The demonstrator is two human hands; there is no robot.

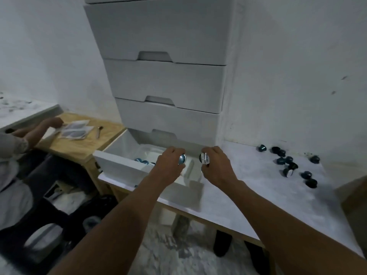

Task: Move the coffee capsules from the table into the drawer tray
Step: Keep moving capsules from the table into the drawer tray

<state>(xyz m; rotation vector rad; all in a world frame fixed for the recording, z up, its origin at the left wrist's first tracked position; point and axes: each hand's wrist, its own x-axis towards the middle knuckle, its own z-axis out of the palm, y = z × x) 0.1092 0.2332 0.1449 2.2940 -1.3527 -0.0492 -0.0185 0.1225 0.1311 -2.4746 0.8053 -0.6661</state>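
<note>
The bottom drawer (pixel 119 161) of a white cabinet is pulled out, and a white tray (pixel 148 150) lies inside it. Several blue capsules (pixel 142 161) rest in the tray. My left hand (pixel 168 163) hovers over the drawer, shut on a capsule (pixel 182 159) with a shiny foil lid. Beside it my right hand (pixel 215 165) grips a dark capsule (pixel 205 158) with a white printed lid. Several dark capsules (pixel 289 162) lie scattered on the white table (pixel 248 185) to the right.
The white drawer cabinet (pixel 164 80) stands against the wall with its upper drawers closed. At the left, another person's hand (pixel 50 124) handles packets (pixel 74 130) on a wooden table (pixel 79 143), near a spoon (pixel 99 131). A brown object (pixel 355 197) sits at the far right.
</note>
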